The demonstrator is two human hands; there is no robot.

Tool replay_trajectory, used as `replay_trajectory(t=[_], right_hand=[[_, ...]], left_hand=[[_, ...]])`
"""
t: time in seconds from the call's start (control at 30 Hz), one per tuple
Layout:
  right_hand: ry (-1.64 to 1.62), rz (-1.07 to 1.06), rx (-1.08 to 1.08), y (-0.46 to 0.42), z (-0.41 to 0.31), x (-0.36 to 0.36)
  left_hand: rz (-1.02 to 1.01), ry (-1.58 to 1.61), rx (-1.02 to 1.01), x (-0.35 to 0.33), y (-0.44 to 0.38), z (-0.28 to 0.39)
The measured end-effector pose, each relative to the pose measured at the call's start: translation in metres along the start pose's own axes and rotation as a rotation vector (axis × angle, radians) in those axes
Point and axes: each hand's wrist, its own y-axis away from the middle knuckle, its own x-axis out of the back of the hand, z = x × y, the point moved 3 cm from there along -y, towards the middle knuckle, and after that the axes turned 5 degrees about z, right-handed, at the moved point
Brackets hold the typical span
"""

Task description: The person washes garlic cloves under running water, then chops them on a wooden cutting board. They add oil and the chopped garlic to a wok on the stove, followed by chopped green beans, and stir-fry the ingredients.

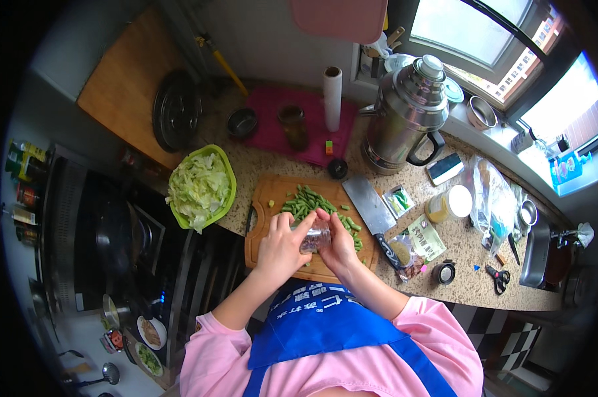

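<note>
My left hand [282, 248] grips a small clear glass jar [314, 238] with dark bits inside, tilted on its side above the cutting board. Cupped at the jar's right end is my right hand [339, 244]; whether it grips the glass or holds anything in the palm is hidden. Beneath both hands lies the wooden cutting board [263, 248], with cut green beans [309, 199] heaped towards its far side. A cleaver [370, 203] rests along the board's right edge, its handle pointing towards me. On the counter to the right stands a black grinder top [444, 273].
A green basin [231, 191] of torn lettuce stands left of the board. Beyond are a steel vacuum jug [403, 119] and a pink mat [269, 111]. Spice packets [420, 240], a white-lidded jar [448, 204] and scissors [498, 279] lie right. The stove [115, 238] is at left.
</note>
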Motion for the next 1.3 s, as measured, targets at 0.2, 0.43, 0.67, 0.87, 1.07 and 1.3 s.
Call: replay_trajectory(t=[0.2,0.43,0.67,0.87,1.07,1.3], right_hand=[[-0.079,-0.047,-0.051,0.002,0.007,-0.002],[-0.180,-0.023,-0.068,0.018,0.001,-0.014],[-0.290,-0.083,-0.105,0.018,-0.007,-0.020],[-0.404,-0.027,-0.162,-0.002,-0.014,-0.009],[-0.381,0.040,-0.113,-0.016,-0.039,0.024],[-0.245,0.084,0.065,0.002,-0.062,0.078]], left_hand=[[-0.016,-0.118,-0.051,0.015,-0.005,0.007],[0.029,-0.025,-0.021,0.032,0.004,0.005],[0.109,0.089,-0.003,0.036,0.003,-0.005],[0.123,0.521,0.111,-0.001,0.000,-0.036],[0.462,1.214,0.374,-0.093,-0.054,-0.124],[0.733,0.699,0.565,-0.140,-0.186,-0.223]])
